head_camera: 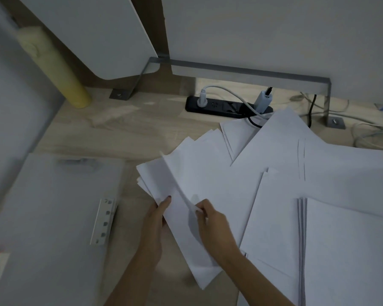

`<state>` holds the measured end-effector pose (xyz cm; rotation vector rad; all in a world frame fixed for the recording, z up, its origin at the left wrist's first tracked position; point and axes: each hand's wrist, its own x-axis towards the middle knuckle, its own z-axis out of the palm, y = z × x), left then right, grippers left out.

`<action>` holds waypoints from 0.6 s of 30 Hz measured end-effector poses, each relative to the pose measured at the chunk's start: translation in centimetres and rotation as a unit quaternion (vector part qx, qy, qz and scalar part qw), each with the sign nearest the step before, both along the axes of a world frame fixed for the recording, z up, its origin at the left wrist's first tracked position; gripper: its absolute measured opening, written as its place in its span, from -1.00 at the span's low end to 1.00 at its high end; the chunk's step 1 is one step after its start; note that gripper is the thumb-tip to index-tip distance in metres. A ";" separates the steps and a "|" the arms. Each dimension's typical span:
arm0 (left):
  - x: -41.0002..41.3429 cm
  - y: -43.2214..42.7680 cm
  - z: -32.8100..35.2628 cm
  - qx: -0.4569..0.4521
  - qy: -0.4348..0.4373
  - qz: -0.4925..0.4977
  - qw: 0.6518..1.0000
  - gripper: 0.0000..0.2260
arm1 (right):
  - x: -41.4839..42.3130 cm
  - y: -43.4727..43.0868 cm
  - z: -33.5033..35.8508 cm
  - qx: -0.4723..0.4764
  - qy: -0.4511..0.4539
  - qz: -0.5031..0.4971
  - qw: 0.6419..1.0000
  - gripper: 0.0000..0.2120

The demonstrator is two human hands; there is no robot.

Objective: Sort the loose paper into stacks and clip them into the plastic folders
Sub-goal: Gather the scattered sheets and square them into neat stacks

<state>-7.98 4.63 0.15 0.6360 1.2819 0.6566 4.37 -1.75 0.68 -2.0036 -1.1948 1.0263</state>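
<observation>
Both hands, left hand (pixel 156 219) and right hand (pixel 212 228), grip a sheaf of white paper sheets (pixel 186 184) beside the translucent plastic folder (pixel 53 206) on the wooden worktop (pixel 119 129).

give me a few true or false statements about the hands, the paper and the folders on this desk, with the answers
1. Both hands hold sheets from the same small stack of paper. True: the left hand grips its left edge, and the right hand pinches a lifted sheet.
2. The plastic folder lies to the right of the loose paper. False: it lies to the left.
3. Paper is already clipped into the folder. False: its clip holds no paper.
4. A black power strip with plugs in it sits at the back of the desk. True.
5. The yellow roll lies flat on the papers. False: it leans at the back left, away from them.
</observation>
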 end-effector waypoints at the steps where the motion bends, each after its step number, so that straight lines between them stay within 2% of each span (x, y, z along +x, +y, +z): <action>1: 0.2 -0.2 0.0 -0.003 -0.007 -0.014 1.000 -0.65 | -0.7 0.0 -0.1 -0.003 0.042 0.017 0.999 -0.84; 4: 0.9 -0.6 -0.3 -0.017 0.015 -0.029 0.999 -0.74 | -1.8 0.0 -0.1 -0.024 0.115 0.070 0.991 -0.78; 6: 1.2 -0.4 -0.9 -0.004 0.082 -0.050 0.995 -0.78 | -1.4 -0.2 -0.2 -0.029 0.121 0.085 0.989 -0.77; 9: 0.5 0.4 -0.9 0.019 0.144 -0.038 0.989 -0.80 | -0.1 -0.5 -0.2 -0.041 0.141 0.040 0.988 -0.81; 13: -2.3 2.4 1.0 0.078 0.153 -0.018 0.985 -0.73 | 2.1 -0.8 -0.2 -0.025 0.094 -0.052 0.994 -0.87; 15: -4.6 3.4 2.6 0.110 0.149 -0.016 0.983 -0.72 | 2.9 -0.7 -0.1 -0.031 0.085 -0.076 0.993 -0.79; 18: -7.7 4.4 5.0 0.163 0.129 -0.029 0.978 -0.77 | 3.8 0.3 0.7 -0.028 0.094 -0.104 0.990 -0.52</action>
